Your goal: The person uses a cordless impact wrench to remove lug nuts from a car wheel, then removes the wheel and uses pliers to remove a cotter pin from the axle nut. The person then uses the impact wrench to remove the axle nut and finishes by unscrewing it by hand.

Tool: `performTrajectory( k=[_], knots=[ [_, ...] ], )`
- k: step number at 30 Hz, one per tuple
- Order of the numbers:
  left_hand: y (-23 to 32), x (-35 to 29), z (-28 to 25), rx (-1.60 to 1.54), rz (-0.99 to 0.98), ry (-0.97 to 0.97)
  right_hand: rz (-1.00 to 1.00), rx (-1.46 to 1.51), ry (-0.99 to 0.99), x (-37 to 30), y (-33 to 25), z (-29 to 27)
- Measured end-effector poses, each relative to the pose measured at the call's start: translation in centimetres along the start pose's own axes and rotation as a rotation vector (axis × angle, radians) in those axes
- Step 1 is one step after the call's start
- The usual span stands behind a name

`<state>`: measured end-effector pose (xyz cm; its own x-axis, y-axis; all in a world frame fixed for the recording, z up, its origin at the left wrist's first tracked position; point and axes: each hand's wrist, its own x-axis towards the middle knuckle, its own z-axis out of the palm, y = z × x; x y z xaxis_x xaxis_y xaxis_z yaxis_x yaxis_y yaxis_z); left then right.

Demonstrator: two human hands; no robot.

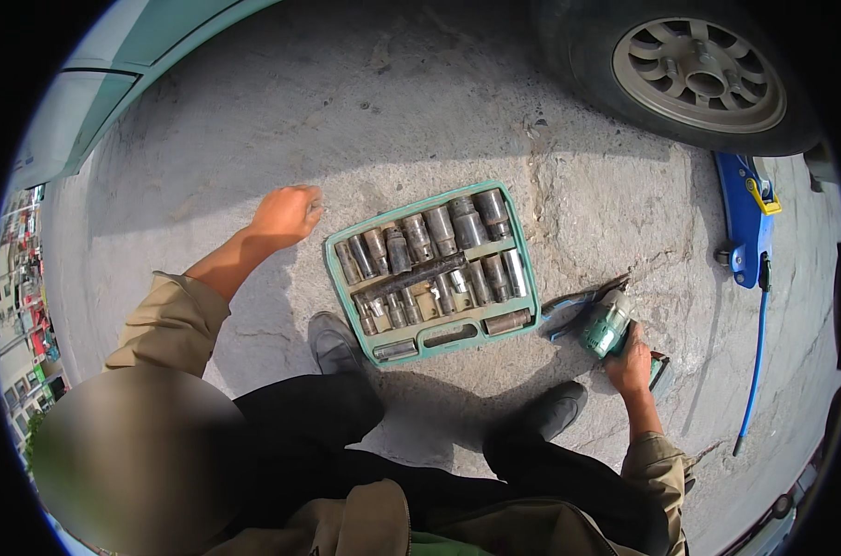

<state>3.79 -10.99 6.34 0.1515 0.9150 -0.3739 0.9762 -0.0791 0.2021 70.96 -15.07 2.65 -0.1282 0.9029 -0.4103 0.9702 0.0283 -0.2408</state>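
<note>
Any markings on the tools are too small to read. Work surface: rough, cracked concrete ground [253,120], outdoors, partly shaded. A wheel [703,79] and blue floor jack [743,227] stand at upper right. The right hand [631,359] grips a green-and-grey power tool [607,326], right of the green socket case [523,255]. Left hand [288,216]: fingers curled; contents cannot be determined.
</note>
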Motion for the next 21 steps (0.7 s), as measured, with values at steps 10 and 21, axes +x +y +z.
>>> performTrajectory(
  k=[10,21],
  knots=[
    [1.9,-1.8,-0.1,-0.011,-0.029,-0.176,-0.027,0.077,0.018,-1.1,-0.6,1.3],
    [5.8,-0.4,-0.1,-0.015,0.076,-0.227,0.050,0.126,-0.033,-0.8,-1.2,0.9]
  ],
)
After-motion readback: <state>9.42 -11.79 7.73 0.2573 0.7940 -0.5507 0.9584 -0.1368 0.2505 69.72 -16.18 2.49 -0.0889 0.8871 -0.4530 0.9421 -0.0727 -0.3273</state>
